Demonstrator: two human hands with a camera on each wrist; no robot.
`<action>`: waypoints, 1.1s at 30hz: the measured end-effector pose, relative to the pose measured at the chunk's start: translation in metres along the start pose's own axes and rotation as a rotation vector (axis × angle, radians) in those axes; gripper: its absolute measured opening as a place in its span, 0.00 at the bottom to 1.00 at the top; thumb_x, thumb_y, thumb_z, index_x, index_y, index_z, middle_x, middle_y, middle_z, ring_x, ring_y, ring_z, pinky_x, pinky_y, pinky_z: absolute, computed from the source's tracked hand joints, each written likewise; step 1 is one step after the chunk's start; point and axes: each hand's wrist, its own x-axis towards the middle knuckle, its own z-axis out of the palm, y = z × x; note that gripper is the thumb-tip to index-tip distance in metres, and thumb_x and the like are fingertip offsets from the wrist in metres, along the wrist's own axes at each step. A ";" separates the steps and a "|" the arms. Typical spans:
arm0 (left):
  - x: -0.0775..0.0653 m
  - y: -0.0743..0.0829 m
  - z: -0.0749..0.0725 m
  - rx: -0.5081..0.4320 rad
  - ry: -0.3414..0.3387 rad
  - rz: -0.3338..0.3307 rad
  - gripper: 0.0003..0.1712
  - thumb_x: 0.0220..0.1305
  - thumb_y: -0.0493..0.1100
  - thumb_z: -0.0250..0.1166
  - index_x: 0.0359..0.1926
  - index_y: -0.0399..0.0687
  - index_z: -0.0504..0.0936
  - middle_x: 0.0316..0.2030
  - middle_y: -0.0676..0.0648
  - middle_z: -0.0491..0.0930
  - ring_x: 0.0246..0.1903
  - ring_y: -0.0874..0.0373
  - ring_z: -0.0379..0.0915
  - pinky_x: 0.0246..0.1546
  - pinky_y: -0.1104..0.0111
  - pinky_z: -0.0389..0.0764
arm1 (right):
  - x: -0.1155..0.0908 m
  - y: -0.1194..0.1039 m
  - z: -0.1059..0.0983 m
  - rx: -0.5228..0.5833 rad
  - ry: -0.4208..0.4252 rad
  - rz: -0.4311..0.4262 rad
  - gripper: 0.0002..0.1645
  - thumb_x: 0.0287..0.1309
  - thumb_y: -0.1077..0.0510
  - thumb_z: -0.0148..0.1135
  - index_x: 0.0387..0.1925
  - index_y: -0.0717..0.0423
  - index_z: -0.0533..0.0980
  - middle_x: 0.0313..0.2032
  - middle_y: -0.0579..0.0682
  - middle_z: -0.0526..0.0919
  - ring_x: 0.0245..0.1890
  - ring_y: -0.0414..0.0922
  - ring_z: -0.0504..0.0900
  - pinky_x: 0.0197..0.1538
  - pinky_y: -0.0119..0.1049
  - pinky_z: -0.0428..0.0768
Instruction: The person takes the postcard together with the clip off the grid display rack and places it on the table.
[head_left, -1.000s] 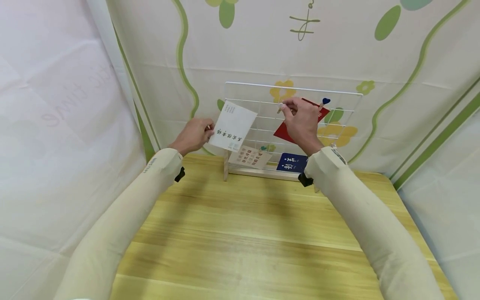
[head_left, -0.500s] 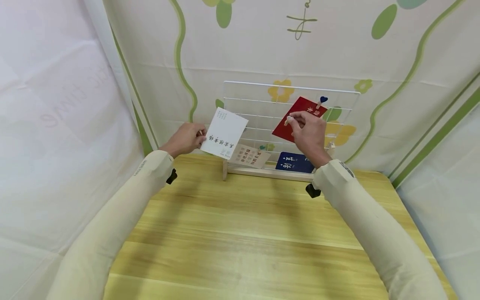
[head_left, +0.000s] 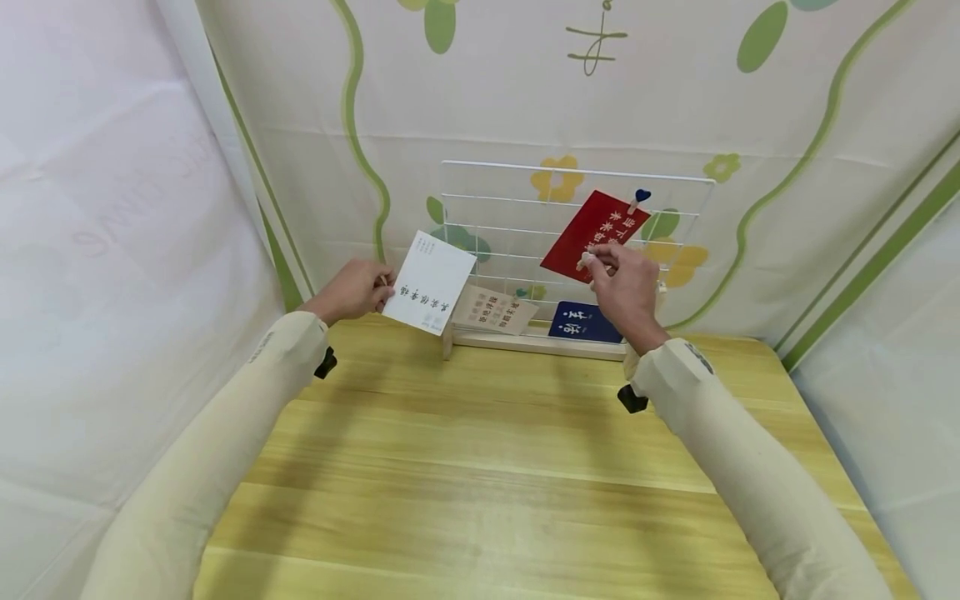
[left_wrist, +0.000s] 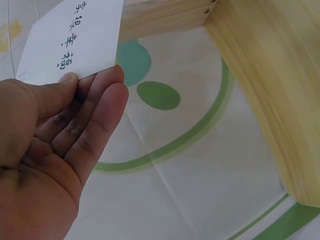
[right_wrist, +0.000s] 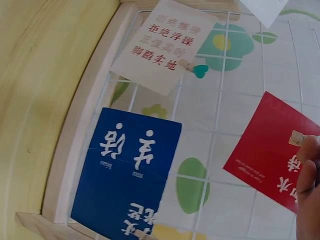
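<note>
My left hand [head_left: 351, 292] pinches a white card [head_left: 429, 282] with dark handwriting-style characters by its edge, left of a white wire grid rack [head_left: 517, 167]. The card hangs in front of the rack's left end. My right hand [head_left: 632, 292] pinches a small wooden clothespin [right_wrist: 297, 138] in front of a red card [head_left: 588, 233]. A clothespin with a blue heart [head_left: 642, 196] holds the red card on the grid at its upper right corner. My fingers hide part of the red card's lettering.
Low on the grid hang a beige card [head_left: 495, 310], with a teal heart clothespin [right_wrist: 200, 70] at its edge, and a blue card [head_left: 585, 322]. The rack's wooden base stands on a wood-grain table [head_left: 480, 450] against a patterned cloth wall [head_left: 480, 100].
My left hand has drawn the white card left and down, away from the grid's upper part. My right hand has moved down with the clothespin, uncovering more of the red card.
</note>
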 end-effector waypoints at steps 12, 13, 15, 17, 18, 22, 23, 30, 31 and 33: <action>-0.016 -0.012 0.003 -0.030 -0.073 -0.020 0.06 0.71 0.32 0.56 0.34 0.35 0.77 0.35 0.37 0.83 0.26 0.53 0.80 0.27 0.68 0.80 | -0.021 0.024 0.002 -0.022 -0.021 0.032 0.15 0.68 0.54 0.59 0.48 0.59 0.82 0.42 0.58 0.88 0.29 0.51 0.88 0.26 0.17 0.74; -0.018 -0.014 0.003 -0.026 -0.081 -0.016 0.07 0.71 0.32 0.56 0.34 0.35 0.77 0.33 0.37 0.83 0.26 0.53 0.80 0.27 0.68 0.80 | -0.023 0.027 0.001 -0.020 -0.020 0.035 0.14 0.68 0.55 0.60 0.48 0.59 0.82 0.41 0.58 0.88 0.28 0.52 0.88 0.26 0.17 0.73; -0.021 -0.018 0.005 -0.024 -0.100 -0.012 0.07 0.70 0.32 0.56 0.33 0.35 0.77 0.31 0.38 0.83 0.25 0.53 0.79 0.26 0.68 0.79 | -0.027 0.033 0.001 -0.005 -0.021 0.040 0.14 0.67 0.55 0.60 0.47 0.60 0.82 0.41 0.58 0.88 0.26 0.52 0.88 0.25 0.16 0.73; -0.024 -0.023 0.007 -0.022 -0.117 -0.014 0.07 0.70 0.32 0.57 0.32 0.35 0.77 0.29 0.40 0.83 0.24 0.54 0.79 0.25 0.68 0.79 | -0.032 0.039 0.000 0.013 -0.027 0.044 0.14 0.67 0.56 0.60 0.47 0.61 0.82 0.40 0.59 0.88 0.27 0.53 0.88 0.24 0.16 0.73; -0.025 -0.024 0.008 -0.022 -0.126 -0.017 0.07 0.70 0.32 0.57 0.32 0.35 0.76 0.28 0.40 0.82 0.24 0.55 0.78 0.25 0.69 0.79 | -0.034 0.042 0.000 0.019 -0.031 0.048 0.14 0.67 0.56 0.60 0.47 0.61 0.82 0.40 0.60 0.88 0.27 0.54 0.88 0.24 0.15 0.74; -0.030 -0.032 0.012 -0.036 -0.155 -0.040 0.07 0.70 0.32 0.57 0.32 0.36 0.76 0.26 0.41 0.82 0.23 0.54 0.78 0.25 0.69 0.79 | -0.046 0.055 -0.002 0.022 -0.042 0.071 0.14 0.67 0.56 0.60 0.46 0.62 0.82 0.39 0.60 0.88 0.28 0.54 0.87 0.23 0.16 0.74; -0.031 -0.033 0.012 -0.039 -0.160 -0.046 0.07 0.70 0.32 0.57 0.32 0.36 0.76 0.27 0.41 0.82 0.24 0.54 0.78 0.25 0.69 0.79 | -0.050 0.059 -0.002 0.018 -0.041 0.078 0.14 0.67 0.56 0.60 0.46 0.62 0.82 0.38 0.60 0.88 0.28 0.54 0.87 0.23 0.16 0.74; -0.039 -0.037 0.014 -0.026 -0.205 -0.070 0.07 0.72 0.35 0.56 0.34 0.38 0.76 0.26 0.42 0.82 0.25 0.54 0.79 0.26 0.68 0.78 | -0.070 0.085 -0.003 0.019 -0.029 0.100 0.13 0.66 0.58 0.62 0.45 0.63 0.82 0.38 0.63 0.88 0.20 0.36 0.83 0.21 0.16 0.73; -0.040 -0.037 0.015 -0.025 -0.211 -0.073 0.07 0.72 0.36 0.56 0.35 0.38 0.76 0.27 0.42 0.82 0.26 0.53 0.79 0.26 0.68 0.79 | -0.072 0.087 -0.004 0.022 -0.030 0.106 0.13 0.66 0.58 0.62 0.46 0.63 0.82 0.38 0.63 0.88 0.19 0.32 0.81 0.21 0.16 0.74; -0.041 -0.039 0.016 -0.012 -0.220 -0.077 0.07 0.72 0.36 0.56 0.35 0.39 0.76 0.27 0.44 0.82 0.26 0.53 0.80 0.26 0.68 0.79 | -0.076 0.091 -0.005 0.015 -0.021 0.106 0.13 0.65 0.58 0.62 0.45 0.64 0.82 0.37 0.64 0.88 0.20 0.34 0.83 0.23 0.14 0.72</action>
